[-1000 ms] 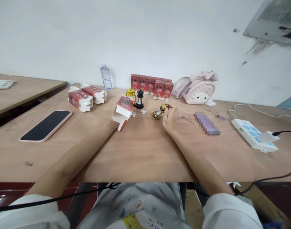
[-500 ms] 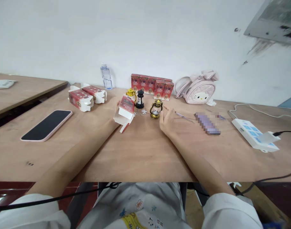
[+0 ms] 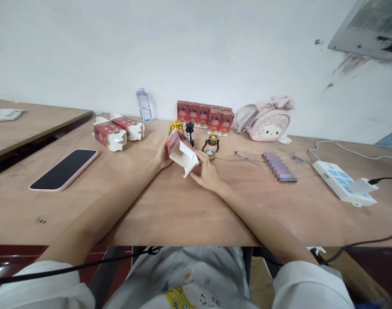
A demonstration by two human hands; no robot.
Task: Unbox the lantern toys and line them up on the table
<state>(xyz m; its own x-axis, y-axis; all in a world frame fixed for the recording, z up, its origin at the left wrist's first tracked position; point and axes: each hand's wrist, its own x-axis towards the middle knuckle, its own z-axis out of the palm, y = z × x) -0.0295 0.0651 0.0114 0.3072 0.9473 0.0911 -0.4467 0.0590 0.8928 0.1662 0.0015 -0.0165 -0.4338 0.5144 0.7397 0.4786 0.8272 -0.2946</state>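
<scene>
Both my hands hold one small red and white box (image 3: 180, 151) with open white flaps, lifted a little above the wooden table (image 3: 189, 206). My left hand (image 3: 164, 153) grips its left side. My right hand (image 3: 207, 172) touches its lower right flap with the fingers curled. Just behind the box stand three tiny lanterns: a bronze one (image 3: 211, 147), a black one (image 3: 190, 130) and a gold one (image 3: 176, 126).
Two opened red boxes (image 3: 117, 130) lie at the left, near a pink-cased phone (image 3: 64, 168). A row of closed red boxes (image 3: 205, 114), a water bottle (image 3: 143, 104) and a pink bag (image 3: 266, 120) line the wall. A small screwdriver (image 3: 247, 158), a purple object (image 3: 278, 166) and a power strip (image 3: 344, 182) lie at the right.
My right hand left the bronze lantern standing upright and moved left to the box. My left hand lifted the box and brought it toward the middle.
</scene>
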